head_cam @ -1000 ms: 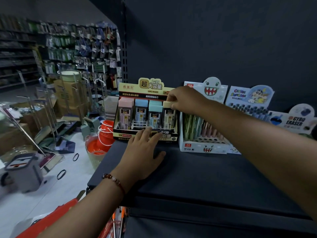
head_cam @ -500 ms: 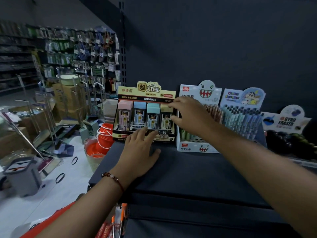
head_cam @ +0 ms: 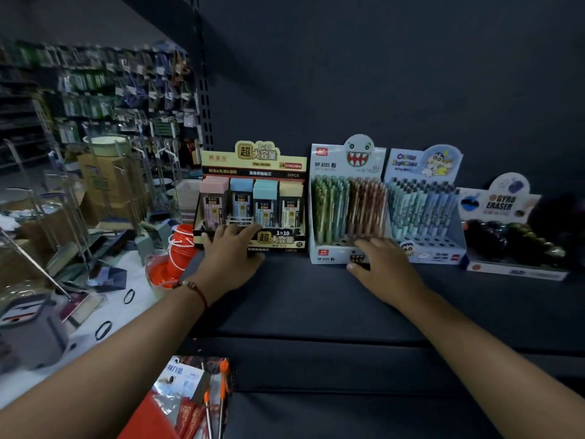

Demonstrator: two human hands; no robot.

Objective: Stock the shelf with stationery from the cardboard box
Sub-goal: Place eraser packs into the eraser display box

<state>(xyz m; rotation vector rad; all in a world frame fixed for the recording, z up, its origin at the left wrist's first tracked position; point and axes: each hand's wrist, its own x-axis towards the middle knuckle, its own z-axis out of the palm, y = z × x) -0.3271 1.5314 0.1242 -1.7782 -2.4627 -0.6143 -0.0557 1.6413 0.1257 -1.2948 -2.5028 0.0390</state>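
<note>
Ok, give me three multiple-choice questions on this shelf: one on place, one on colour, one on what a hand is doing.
1. Which display stands leftmost on the shelf?
A lead-case display
B gyro eraser display
C cartoon pen display
2. Which cap colour is leftmost in the lead-case display?
A yellow
B pink
C blue
3. The right hand is:
A gripping a pen
B raised overhead
C open against the monster pen box

Answers: 1 A, it sits beside the shelf's end; 2 B, pink precedes blue; 3 C, fingers spread at its base.
</note>
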